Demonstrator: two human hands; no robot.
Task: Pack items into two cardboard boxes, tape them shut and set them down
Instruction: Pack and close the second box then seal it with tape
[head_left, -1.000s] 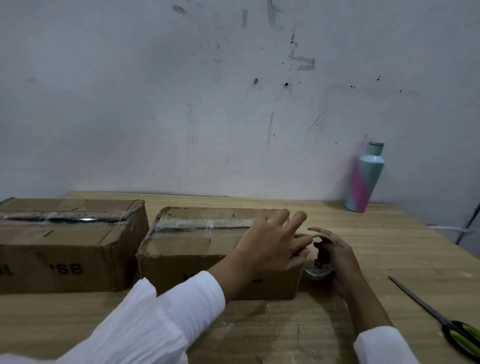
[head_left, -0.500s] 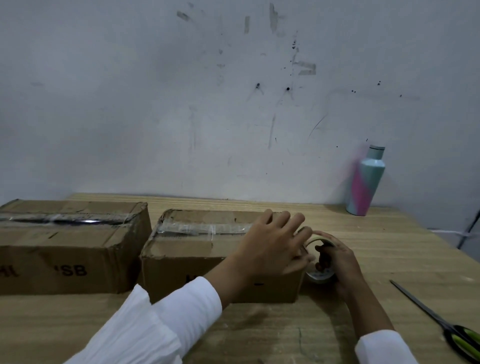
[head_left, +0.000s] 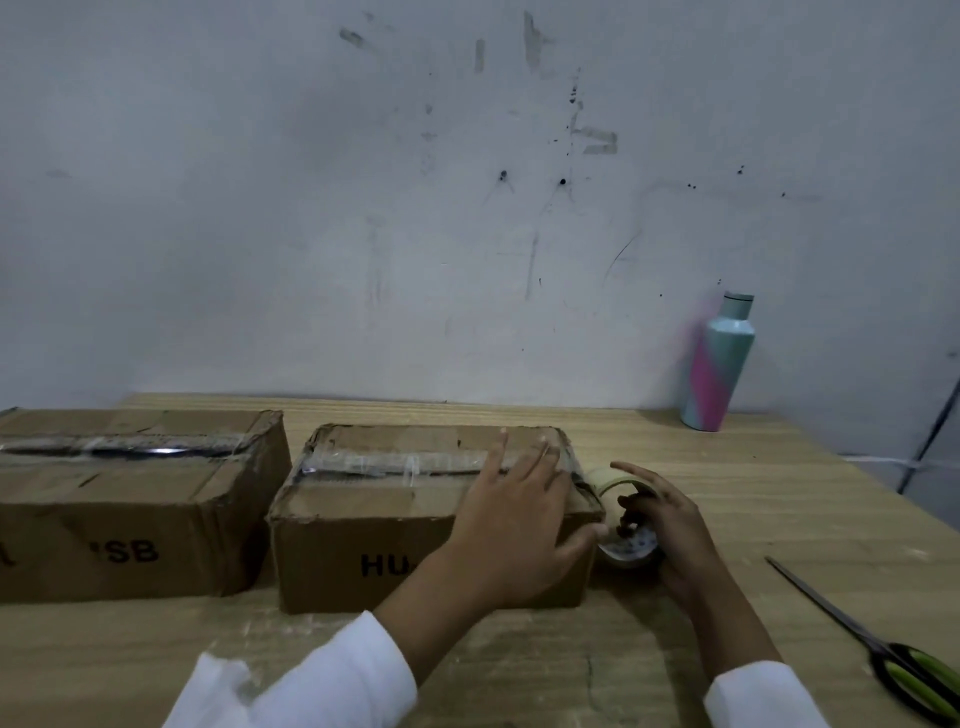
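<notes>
Left hand: fingers straight and spread, flat on the box lid, pressing the strip at its right end. Thumb hooks over the front edge.

Right hand: fingers curled through the core of the roll, gripping it just past the left fingertips, against the box's right end. Whether tape runs unbroken from strip to roll: cannot tell, too dim.

Second box sits well left of both hands, seam already taped.

Risks, as judged:
- If the tape is uncut, pulling the roll down could lift the strip out from under the left fingers, or drag the light box sideways.
- Box corner beneath the fingertips looks frayed, so tape may bond poorly there and peel.
- Clear tape tends to fold onto itself if slack forms between fingers and roll.
- Scissors lie well to the right of the right hand. Reaching for them means dropping the roll or the tension, and the blades point toward the hands.

Worktop: pale wood grain, scuffed near the sleeves. It is flat, so the boxes will likely slide if pushed.

Room: dull grey wall, marked and stained, with low light. Bottle stands upright at the back, far beyond the right fingers.
</notes>
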